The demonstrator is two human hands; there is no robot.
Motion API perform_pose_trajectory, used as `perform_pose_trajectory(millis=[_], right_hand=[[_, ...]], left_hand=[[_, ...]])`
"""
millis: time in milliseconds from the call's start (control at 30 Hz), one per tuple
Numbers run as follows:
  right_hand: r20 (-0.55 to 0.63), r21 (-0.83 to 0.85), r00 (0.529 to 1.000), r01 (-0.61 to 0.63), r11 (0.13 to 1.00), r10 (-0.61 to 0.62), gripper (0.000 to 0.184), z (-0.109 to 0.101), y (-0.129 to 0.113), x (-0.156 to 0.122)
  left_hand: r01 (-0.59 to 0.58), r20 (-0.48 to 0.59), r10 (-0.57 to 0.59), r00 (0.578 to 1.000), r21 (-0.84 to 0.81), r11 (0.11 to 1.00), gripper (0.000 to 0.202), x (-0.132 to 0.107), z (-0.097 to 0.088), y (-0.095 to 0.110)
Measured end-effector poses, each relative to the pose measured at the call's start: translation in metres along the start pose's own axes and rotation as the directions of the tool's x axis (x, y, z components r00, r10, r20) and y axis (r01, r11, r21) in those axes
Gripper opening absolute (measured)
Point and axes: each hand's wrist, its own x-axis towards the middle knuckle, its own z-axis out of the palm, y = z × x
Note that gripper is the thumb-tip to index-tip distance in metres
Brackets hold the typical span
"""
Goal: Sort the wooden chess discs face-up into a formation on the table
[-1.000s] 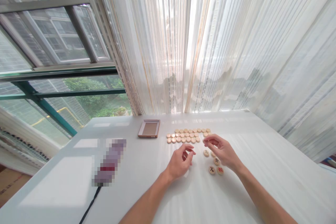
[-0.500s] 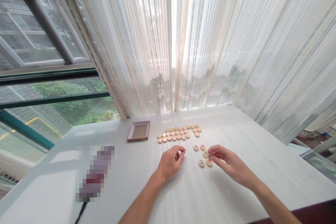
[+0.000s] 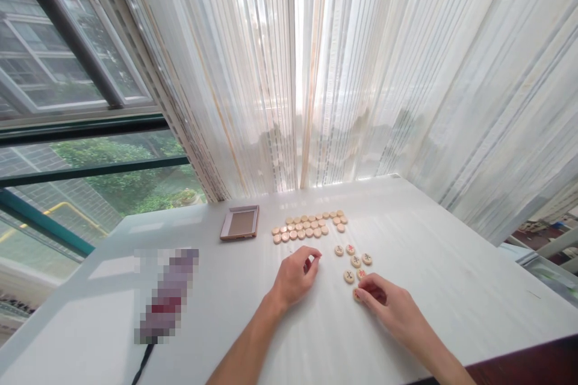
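Round wooden Chinese chess pieces lie in two groups on the white table. My right hand (image 3: 391, 304) is closed, thumb and fingertips on a chess piece (image 3: 356, 295) at the near end of the closer group. Just beyond its fingers is a red-marked piece (image 3: 362, 274), partly covered. Other face-up pieces nearby include a black-marked one (image 3: 348, 276), another black-marked one (image 3: 366, 258) and a red-marked one (image 3: 350, 249). My left hand (image 3: 297, 275) rests left of these, fingers curled and thumb near the index tip, with nothing visible between them.
Behind my left hand, several pieces (image 3: 300, 234) with blank tops stand in rows. A shallow open box (image 3: 241, 223) sits to their left. A blurred-out object (image 3: 166, 301) with a black cord lies at the table's left. Curtains (image 3: 307, 102) hang beyond the far edge.
My right hand has moved nearer and is now on a piece at the close end of the group. A black-marked piece now lies where its fingers were. My left hand stays put.
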Motion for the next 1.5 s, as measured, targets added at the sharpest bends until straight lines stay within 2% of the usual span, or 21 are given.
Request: perform_pose_trajectory(millis=[133, 233, 533, 733, 1500], right_hand=[[-0.135, -0.13, 0.987, 0.07, 0.989, -0.088, 0.02, 0.007, 0.001, -0.002], [-0.201, -0.153, 0.968, 0.12, 0.981, -0.15, 0.021, 0.009, 0.005, -0.005], [-0.183, -0.166, 0.932, 0.284, 0.944, -0.313, 0.018, 0.019, 0.011, -0.015], [-0.186, -0.21, 0.925, 0.292, 0.933, -0.331, 0.016, 0.023, 0.016, -0.015], [-0.229, -0.213, 0.893, 0.342, 0.915, -0.387, 0.018, 0.027, 0.018, -0.017]], left_hand=[[0.002, -0.003, -0.002, 1.0, -0.011, 1.0, 0.018, 0.0, 0.0, 0.0], [0.003, -0.002, -0.003, 1.0, -0.017, 1.0, 0.017, 0.0, 0.0, 0.0], [-0.007, -0.005, 0.007, 1.0, 0.003, 1.0, 0.017, 0.001, 0.0, 0.001], [-0.001, -0.002, 0.001, 1.0, -0.002, 1.0, 0.016, 0.0, 0.0, 0.0], [-0.004, -0.02, 0.004, 1.0, -0.021, 1.0, 0.017, 0.001, 0.002, -0.003]])
